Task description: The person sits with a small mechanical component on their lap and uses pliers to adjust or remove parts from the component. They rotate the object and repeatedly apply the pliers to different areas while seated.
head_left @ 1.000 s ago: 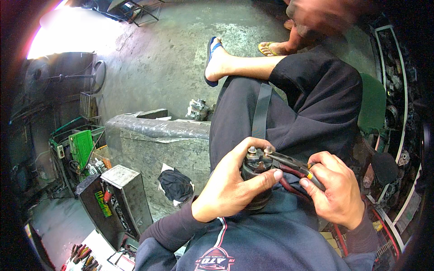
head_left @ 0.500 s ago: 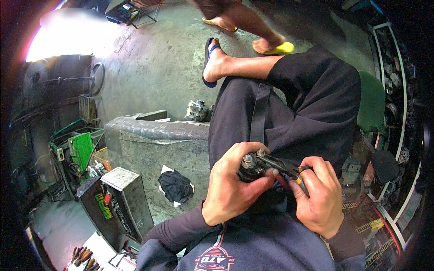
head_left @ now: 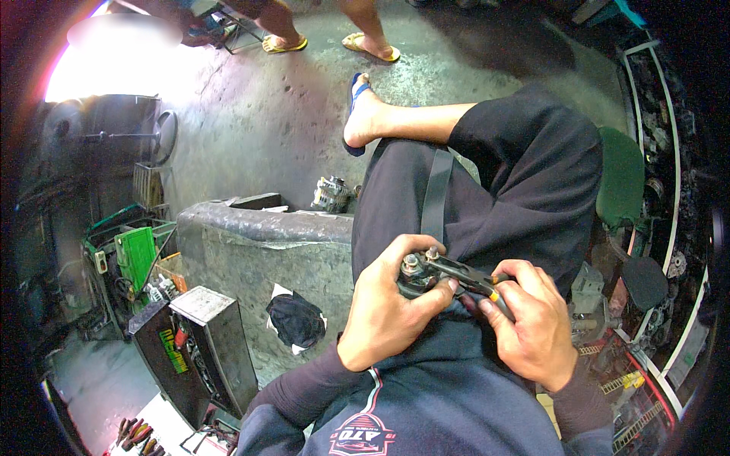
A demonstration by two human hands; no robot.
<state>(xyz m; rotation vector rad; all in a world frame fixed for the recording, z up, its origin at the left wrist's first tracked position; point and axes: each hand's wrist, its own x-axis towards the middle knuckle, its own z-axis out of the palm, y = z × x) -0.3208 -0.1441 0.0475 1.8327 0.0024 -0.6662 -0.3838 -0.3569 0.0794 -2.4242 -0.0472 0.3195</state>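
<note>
Above my lap, my left hand (head_left: pixel 395 308) is wrapped around a dark metal part (head_left: pixel 414 283) with two bolt studs and nuts on top. Its kind is unclear; much of it sits hidden in the palm. My left thumb presses along its near side, by the jaws. My right hand (head_left: pixel 534 323) grips pliers (head_left: pixel 477 284) with black and yellow handles, fingers curled around them. The plier jaws point left and reach the part near the studs. Exactly what they bite on is too small to tell.
Left of my legs stands a large worn grey block (head_left: pixel 236 247) with a black cloth (head_left: pixel 295 319) on it. An alternator (head_left: pixel 331 194) lies beyond. A metal box (head_left: pixel 205 342) and several pliers (head_left: pixel 137 435) are lower left. Another person's sandalled feet (head_left: pixel 372 47) are ahead.
The other person's feet have shifted left across the floor. My hands keep their holds and have moved slightly, with the pliers still at the dark part.
</note>
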